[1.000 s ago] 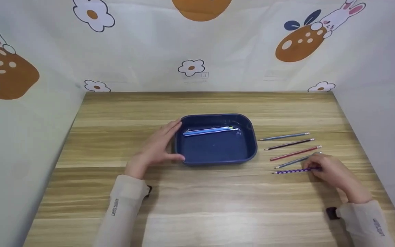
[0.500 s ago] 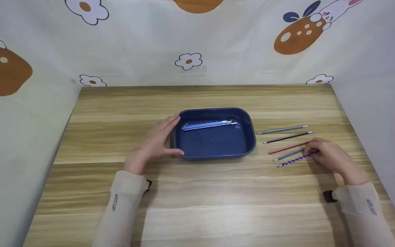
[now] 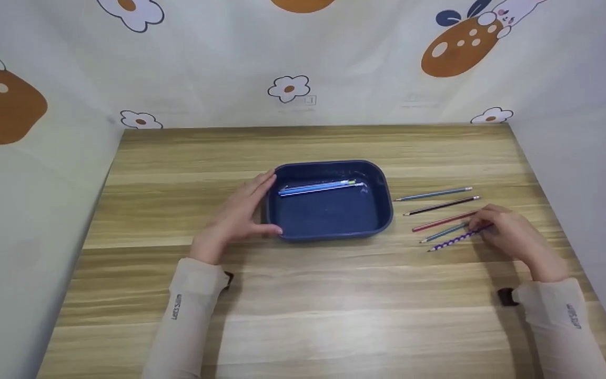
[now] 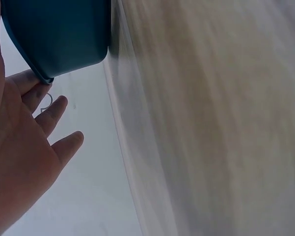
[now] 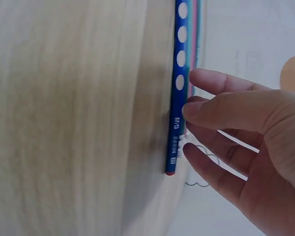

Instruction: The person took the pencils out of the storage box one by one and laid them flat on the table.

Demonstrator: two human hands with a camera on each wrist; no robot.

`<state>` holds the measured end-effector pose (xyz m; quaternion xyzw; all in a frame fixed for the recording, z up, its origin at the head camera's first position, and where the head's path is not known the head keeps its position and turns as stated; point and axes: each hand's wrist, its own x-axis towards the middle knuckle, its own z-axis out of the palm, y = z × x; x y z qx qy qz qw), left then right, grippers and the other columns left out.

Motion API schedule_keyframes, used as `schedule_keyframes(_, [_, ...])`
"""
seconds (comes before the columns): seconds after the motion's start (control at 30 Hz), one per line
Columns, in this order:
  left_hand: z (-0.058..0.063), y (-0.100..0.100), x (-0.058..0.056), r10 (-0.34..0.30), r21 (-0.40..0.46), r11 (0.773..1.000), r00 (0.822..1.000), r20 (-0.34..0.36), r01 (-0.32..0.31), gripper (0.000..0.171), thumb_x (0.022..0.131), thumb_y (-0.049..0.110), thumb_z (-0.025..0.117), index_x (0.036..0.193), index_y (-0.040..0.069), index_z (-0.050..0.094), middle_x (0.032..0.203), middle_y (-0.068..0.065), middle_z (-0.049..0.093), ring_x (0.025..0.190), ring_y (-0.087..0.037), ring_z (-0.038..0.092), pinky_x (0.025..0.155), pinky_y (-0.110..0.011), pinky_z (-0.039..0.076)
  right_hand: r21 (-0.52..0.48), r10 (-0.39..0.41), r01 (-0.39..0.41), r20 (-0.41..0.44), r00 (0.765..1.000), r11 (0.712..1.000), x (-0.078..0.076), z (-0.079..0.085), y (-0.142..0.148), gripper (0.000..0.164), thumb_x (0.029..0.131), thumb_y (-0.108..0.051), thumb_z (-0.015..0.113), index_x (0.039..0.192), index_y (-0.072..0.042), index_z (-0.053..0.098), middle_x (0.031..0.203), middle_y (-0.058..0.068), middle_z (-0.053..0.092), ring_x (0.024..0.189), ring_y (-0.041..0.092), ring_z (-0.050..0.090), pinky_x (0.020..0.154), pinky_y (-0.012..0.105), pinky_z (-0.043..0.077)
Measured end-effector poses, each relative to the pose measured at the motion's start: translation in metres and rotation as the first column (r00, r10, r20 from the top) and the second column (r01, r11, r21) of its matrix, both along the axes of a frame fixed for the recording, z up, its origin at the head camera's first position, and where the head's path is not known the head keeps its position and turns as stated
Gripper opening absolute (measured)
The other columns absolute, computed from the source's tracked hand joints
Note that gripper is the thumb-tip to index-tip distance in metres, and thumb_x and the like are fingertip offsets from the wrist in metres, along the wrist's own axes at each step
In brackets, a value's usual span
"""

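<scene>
A dark blue rectangular tray stands mid-table with a few blue pencils lying inside along its far side. My left hand rests against the tray's left end, fingers extended to the far corner and thumb at the near one. At the right, my right hand pinches the rear end of a purple pencil with white dots between thumb and fingers. Its tip points left and toward me. Just beyond lie a grey-blue pencil and a red pencil, their rear ends behind the fingers.
Farther back on the right lie a black pencil and a blue pencil, the latter's tip close to the tray. The wood-grain table meets patterned cloth walls at the back and both sides.
My right hand has moved away from me with the purple pencil, whose rear end has swung toward the other pencils. The left hand stays at the tray. The head view has tilted slightly downward.
</scene>
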<state>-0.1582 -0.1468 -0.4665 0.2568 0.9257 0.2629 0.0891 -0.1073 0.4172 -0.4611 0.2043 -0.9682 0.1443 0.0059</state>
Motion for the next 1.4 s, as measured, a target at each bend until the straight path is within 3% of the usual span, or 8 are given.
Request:
schedule_keyframes(0.17, [0.001,0.0,0.001,0.01,-0.018,1.0,1.0,0.013,-0.01,0.116,0.074,0.06,0.08,0.161,0.018,0.016,0.17,0.005,0.009,0.157,-0.023,0.011,0.13,-0.048,0.013,-0.016,-0.036,0.037,0.03,0.999,0.999,0.002,0.012,-0.007,0.026,0.078,0.012,0.067,0.093,-0.008,0.073,0.096,0.007,0.07,0.089,0.027,0.069,0.076,0.048,0.057])
schedule_keyframes(0.4, [0.005,0.002,0.0,-0.011,-0.054,0.999,1.0,-0.025,0.01,0.117,0.074,0.059,0.08,0.161,0.015,0.016,0.17,0.0,0.011,0.157,-0.025,0.013,0.13,-0.051,0.013,-0.057,-0.017,0.017,0.006,1.0,0.998,0.001,0.023,-0.02,0.026,0.077,0.013,0.071,0.094,-0.007,0.072,0.094,0.005,0.072,0.09,0.028,0.07,0.078,0.047,0.057])
schedule_keyframes(0.67, [0.007,0.003,-0.002,-0.012,-0.112,0.994,1.0,-0.023,0.01,0.12,0.072,0.07,0.074,0.162,0.018,0.013,0.17,0.0,0.01,0.157,-0.027,0.01,0.13,-0.051,0.013,-0.099,-0.023,0.034,0.107,0.994,0.995,-0.007,0.035,-0.043,0.02,0.086,0.007,0.068,0.101,-0.006,0.071,0.102,0.011,0.074,0.097,0.034,0.07,0.085,0.055,0.058])
schedule_keyframes(0.97, [0.008,0.004,-0.003,-0.012,-0.135,0.991,1.0,-0.006,0.012,0.121,0.072,0.072,0.072,0.162,0.02,0.01,0.17,0.001,0.007,0.158,-0.026,0.009,0.13,-0.049,0.013,-0.13,0.038,-0.023,0.112,0.993,0.991,-0.02,0.041,-0.072,0.021,0.087,0.007,0.067,0.104,-0.004,0.07,0.105,0.012,0.073,0.101,0.033,0.069,0.088,0.053,0.058])
schedule_keyframes(1.4, [0.008,0.006,-0.004,-0.033,-0.145,0.989,0.998,-0.049,0.026,0.121,0.072,0.069,0.074,0.161,0.014,0.014,0.169,-0.007,0.013,0.157,-0.027,0.012,0.13,-0.051,0.013,-0.164,0.13,-0.119,0.063,0.989,0.979,-0.039,0.047,-0.119,0.017,0.088,0.002,0.068,0.103,-0.005,0.071,0.103,0.009,0.073,0.098,0.028,0.07,0.09,0.048,0.059])
